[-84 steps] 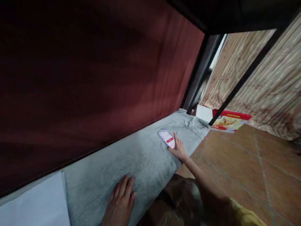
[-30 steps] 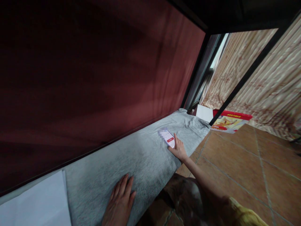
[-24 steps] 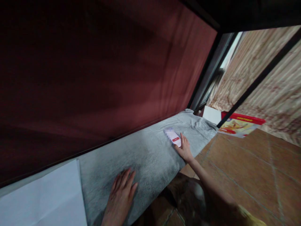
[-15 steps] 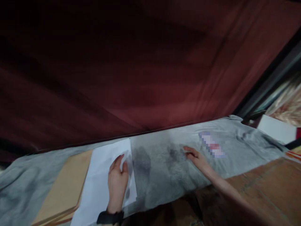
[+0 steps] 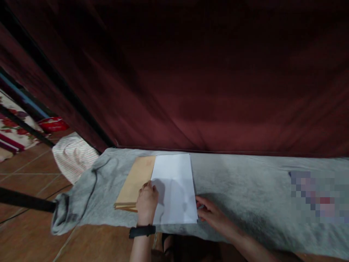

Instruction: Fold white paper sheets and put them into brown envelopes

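Observation:
A white sheet of paper (image 5: 174,182) lies on a grey blanket (image 5: 245,189) that covers a low surface. My left hand (image 5: 147,203), with a black watch on its wrist, rests with fingers curled on the paper's left edge, over the near end of a stack of brown envelopes (image 5: 137,180). My right hand (image 5: 211,214) touches the paper's lower right corner, fingers bent at the edge. A phone (image 5: 319,198), blurred out, lies on the blanket at the far right, away from both hands.
A dark red curtain (image 5: 191,80) hangs close behind the surface. A black metal frame post (image 5: 54,83) runs down at the left. A striped cloth bundle (image 5: 72,154) and a red object (image 5: 53,124) lie on the brown tiled floor (image 5: 24,171) at the left.
The view swung left from the phone end to the paper. My right hand left the phone and came to the paper's right corner. My left hand moved from the blanket onto the paper.

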